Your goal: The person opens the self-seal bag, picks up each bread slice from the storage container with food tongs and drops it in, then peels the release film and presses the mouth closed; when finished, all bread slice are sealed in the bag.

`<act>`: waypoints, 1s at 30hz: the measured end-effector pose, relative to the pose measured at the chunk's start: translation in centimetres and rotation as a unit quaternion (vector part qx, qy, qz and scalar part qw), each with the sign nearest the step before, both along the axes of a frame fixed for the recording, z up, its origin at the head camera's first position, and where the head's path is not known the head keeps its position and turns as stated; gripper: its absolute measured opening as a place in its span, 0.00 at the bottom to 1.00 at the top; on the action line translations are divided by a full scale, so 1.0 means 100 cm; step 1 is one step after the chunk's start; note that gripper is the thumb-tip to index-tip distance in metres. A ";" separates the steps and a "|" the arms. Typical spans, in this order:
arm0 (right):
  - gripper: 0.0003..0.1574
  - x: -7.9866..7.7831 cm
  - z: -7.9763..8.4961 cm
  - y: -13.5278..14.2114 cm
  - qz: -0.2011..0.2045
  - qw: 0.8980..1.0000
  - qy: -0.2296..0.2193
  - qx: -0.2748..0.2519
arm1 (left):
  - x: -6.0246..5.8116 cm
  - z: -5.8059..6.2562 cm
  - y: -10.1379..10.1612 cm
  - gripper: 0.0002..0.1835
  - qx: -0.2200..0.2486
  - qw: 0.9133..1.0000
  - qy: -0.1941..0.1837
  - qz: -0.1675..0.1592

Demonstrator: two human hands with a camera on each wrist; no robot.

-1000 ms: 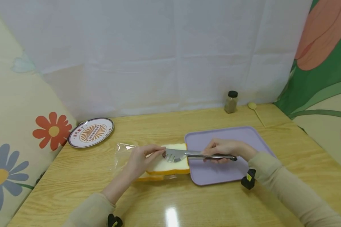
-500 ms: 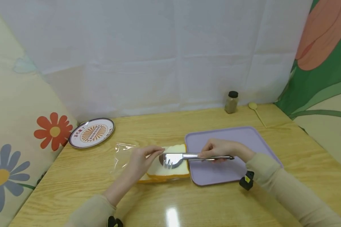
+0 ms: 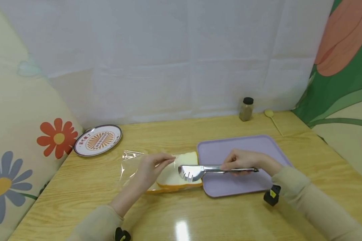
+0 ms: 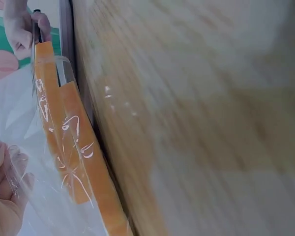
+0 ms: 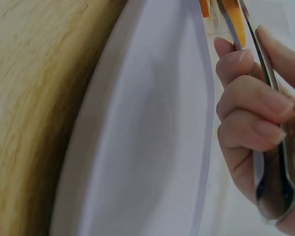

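My left hand (image 3: pixel 152 169) pinches the edge of a clear plastic bag (image 3: pixel 132 164) between thumb and fingers. Inside it, two white bread slices with orange crusts lie stacked; the upper bread slice (image 3: pixel 176 177) sticks out to the right past the lower slice (image 4: pixel 93 157). Metal tongs (image 3: pixel 212 169) are in my right hand (image 3: pixel 241 162), its fingers curled round the handles. One tong head with slots lies over the upper slice's top face. The slice's orange crust shows between the tong arms in the right wrist view; the other tong head is mostly hidden.
A lilac tray (image 3: pixel 271 144) lies under my right hand, its left edge beside the bread. A patterned plate (image 3: pixel 99 140) leans at the back left. A black-lidded spice jar (image 3: pixel 246 109) and a yellow spoon (image 3: pixel 271 117) are at the back right.
The tongs shifted slightly left over the bread, then back right with my right hand. The upper slice has moved very slightly right. My left hand stays at the bag's edge.
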State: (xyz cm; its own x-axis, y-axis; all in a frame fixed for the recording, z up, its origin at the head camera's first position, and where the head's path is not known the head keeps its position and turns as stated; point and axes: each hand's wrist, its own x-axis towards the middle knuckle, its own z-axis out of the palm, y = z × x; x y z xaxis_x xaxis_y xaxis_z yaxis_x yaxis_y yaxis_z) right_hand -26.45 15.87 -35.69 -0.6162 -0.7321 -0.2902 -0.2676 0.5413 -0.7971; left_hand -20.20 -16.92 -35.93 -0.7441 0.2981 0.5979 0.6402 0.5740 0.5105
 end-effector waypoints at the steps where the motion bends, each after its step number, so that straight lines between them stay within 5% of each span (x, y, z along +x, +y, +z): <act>1: 0.21 0.000 0.000 0.000 0.002 1.000 0.004 -0.003 | 0.000 -0.001 0.000 0.06 -0.002 1.000 -0.001 -0.002; 10: 0.15 -0.002 0.002 -0.002 0.029 0.999 0.029 -0.017 | 0.001 -0.005 0.002 0.06 -0.011 0.999 0.034 -0.004; 18: 0.20 0.000 0.005 -0.009 0.010 1.000 -0.001 0.010 | 0.004 -0.001 0.005 0.05 0.019 1.000 -0.013 -0.012; 25: 0.21 0.001 0.006 -0.010 0.004 1.000 -0.006 0.011 | 0.004 0.000 0.004 0.04 0.012 1.000 0.002 0.003; 30: 0.21 0.002 0.004 -0.009 -0.001 1.000 -0.013 0.004 | 0.003 0.001 0.002 0.04 0.011 1.000 -0.020 0.005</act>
